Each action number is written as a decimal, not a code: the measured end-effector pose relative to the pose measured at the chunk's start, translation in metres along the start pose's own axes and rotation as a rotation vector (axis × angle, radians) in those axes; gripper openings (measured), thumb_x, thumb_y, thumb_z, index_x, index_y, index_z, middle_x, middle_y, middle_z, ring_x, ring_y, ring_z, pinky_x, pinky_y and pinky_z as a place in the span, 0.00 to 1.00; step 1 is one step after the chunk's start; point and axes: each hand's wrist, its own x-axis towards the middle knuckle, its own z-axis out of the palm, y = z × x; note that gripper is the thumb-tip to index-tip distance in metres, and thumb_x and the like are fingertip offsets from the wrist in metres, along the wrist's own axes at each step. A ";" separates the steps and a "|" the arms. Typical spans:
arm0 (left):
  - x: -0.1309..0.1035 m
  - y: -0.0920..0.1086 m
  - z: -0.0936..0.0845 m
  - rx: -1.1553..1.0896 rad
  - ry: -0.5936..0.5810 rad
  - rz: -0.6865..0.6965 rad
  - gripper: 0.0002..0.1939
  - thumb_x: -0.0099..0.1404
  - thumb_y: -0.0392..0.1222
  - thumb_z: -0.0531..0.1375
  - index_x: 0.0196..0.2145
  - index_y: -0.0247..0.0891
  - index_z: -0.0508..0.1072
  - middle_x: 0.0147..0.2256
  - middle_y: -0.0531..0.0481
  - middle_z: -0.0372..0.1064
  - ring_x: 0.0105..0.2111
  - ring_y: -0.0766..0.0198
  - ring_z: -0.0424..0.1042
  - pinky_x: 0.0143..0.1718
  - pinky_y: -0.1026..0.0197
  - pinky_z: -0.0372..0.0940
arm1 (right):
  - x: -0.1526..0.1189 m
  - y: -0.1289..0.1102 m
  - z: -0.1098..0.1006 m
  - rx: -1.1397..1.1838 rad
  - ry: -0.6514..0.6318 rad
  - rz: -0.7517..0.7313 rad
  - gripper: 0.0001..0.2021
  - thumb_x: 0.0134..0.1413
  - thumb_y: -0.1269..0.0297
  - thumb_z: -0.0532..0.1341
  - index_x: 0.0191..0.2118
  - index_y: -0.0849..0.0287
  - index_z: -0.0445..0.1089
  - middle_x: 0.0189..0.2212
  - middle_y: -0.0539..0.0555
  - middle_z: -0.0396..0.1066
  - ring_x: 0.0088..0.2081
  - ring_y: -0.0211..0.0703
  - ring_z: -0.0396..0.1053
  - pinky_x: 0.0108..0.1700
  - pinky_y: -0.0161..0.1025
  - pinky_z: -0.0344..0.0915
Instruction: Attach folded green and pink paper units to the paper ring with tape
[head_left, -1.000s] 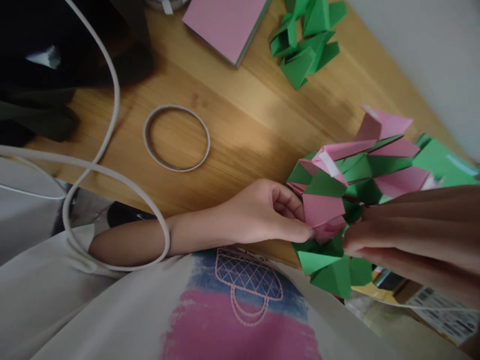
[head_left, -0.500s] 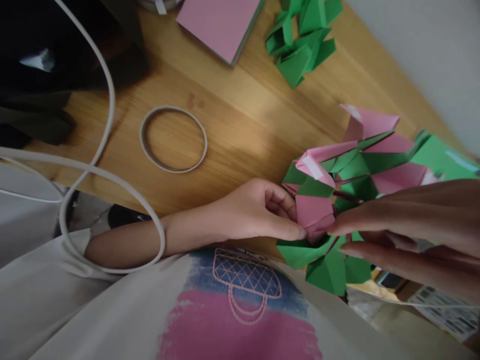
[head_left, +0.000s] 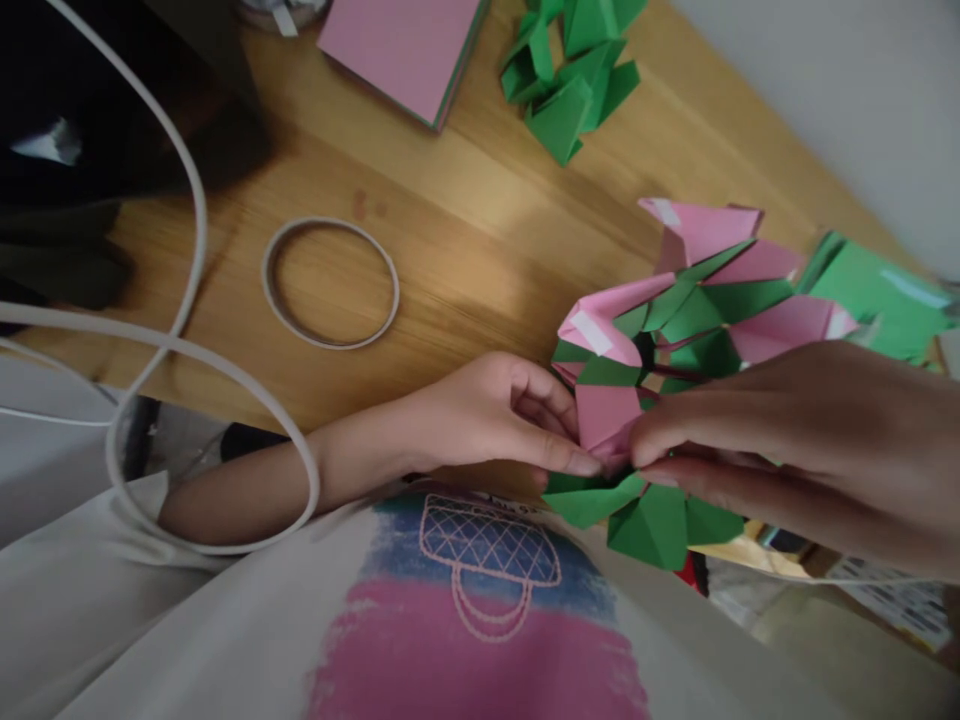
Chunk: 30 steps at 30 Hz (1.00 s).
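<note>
A folded-paper origami model [head_left: 686,300] of joined pink and green pieces lies at the desk's front edge, partly behind my right hand. My left hand [head_left: 510,415] grips its pink folded piece [head_left: 606,418] from the left, thumb in front and the other fingers curled behind. From the right, my right hand [head_left: 795,450] pinches thumb and forefinger together at that piece's lower right edge, where it meets the green folded flaps [head_left: 649,525]. The fingertips cover the exact spot they hold. Small white strips stick to some of the pink pieces.
Behind stand a stack of square pink paper [head_left: 405,50] and loose green folded pieces [head_left: 574,80]. A pale ring [head_left: 330,283] lies left of centre. A white cable [head_left: 196,200] loops across my left forearm. A green packet [head_left: 874,300] sits at right, near the wall.
My right thumb and forefinger have closed together at the pink piece's edge; they were apart before. The left hand keeps its grip. The whole view has shifted slightly.
</note>
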 end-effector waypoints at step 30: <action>0.014 -0.018 -0.006 -0.027 -0.036 -0.007 0.13 0.50 0.47 0.71 0.24 0.35 0.76 0.21 0.56 0.63 0.22 0.72 0.57 0.23 0.66 0.51 | -0.011 -0.004 0.020 0.032 0.120 0.107 0.08 0.63 0.65 0.55 0.34 0.52 0.70 0.17 0.43 0.66 0.14 0.33 0.59 0.21 0.35 0.52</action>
